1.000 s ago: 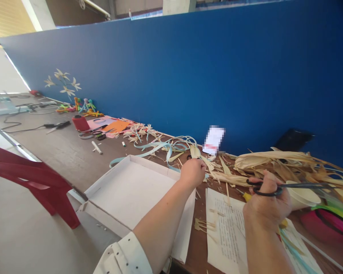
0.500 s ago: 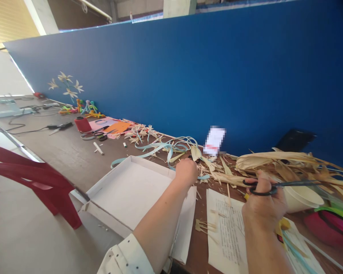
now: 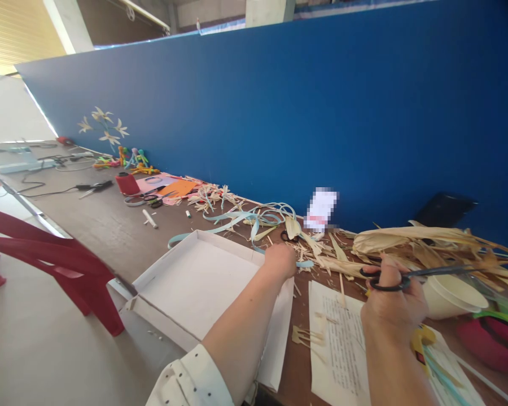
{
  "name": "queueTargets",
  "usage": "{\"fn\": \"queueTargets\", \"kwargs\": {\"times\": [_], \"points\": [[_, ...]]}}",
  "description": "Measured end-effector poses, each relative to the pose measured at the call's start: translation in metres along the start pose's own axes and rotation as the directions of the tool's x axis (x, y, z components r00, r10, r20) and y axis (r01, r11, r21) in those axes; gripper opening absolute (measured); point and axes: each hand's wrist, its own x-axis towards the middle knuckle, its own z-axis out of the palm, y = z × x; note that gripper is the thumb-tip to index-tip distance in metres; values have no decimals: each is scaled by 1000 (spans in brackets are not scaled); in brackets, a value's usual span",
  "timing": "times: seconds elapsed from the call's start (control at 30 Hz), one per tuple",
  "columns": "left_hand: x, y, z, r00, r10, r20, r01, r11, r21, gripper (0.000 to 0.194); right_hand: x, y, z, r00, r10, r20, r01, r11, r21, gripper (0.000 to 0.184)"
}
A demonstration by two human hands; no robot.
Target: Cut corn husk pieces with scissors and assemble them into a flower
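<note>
My right hand (image 3: 392, 304) grips black-handled scissors (image 3: 427, 273), with the finger loops around its fingers and the blades pointing right. Close to the right edge of the white box lid (image 3: 198, 276), my left hand (image 3: 281, 262) is closed, its fingertips turned down and out of sight. Whatever it may hold is hidden. Just beyond it lie dark scissor loops (image 3: 285, 235) and pale blue ribbon (image 3: 258, 217). Dried corn husks (image 3: 406, 239) are heaped past my right hand. Between my hands is a printed sheet (image 3: 336, 338) with small cut husk pieces (image 3: 307, 335) beside and on it.
White cups (image 3: 455, 296) and a pink container (image 3: 491, 341) stand at the right. A lit phone (image 3: 320, 208) leans on the blue partition (image 3: 254, 113). Farther left are a red spool (image 3: 127, 184), husk flowers (image 3: 105, 124) and a red chair (image 3: 76, 270).
My left hand has drawn back slightly toward me, leaving the dark scissor loops more visible. My right hand keeps its hold on the scissors. The whole view has shifted a little.
</note>
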Motion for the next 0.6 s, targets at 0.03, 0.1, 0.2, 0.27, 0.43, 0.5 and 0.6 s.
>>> {"fn": "queueTargets", "kwargs": {"times": [0.03,0.1,0.2,0.27,0.43,0.5,0.6], "points": [[1,0,0,1000,-9,0,9,1000,-20,27,0,0,0,1000,-6,-18,7,1000,14,20],[2,-1,-2,999,-37,11,38,991,-129,24,-1,1,1,998,-23,-56,26,999,45,20],[2,-4,-6,998,-60,24,65,910,-410,18,-1,2,2,999,-32,-36,34,999,40,21],[2,-6,-7,999,-45,25,51,809,-585,17,-1,1,2,999,-43,-34,44,998,34,20],[1,-7,-7,999,-6,54,47,596,-802,16,-1,2,3,998,-34,-55,36,999,32,20],[1,-6,-7,997,-7,71,63,554,-830,17,-1,2,2,998,-23,-59,25,999,23,21],[1,-6,-8,996,-14,86,80,533,-842,20,-1,3,2,998,-28,-49,29,1000,8,22]]}}
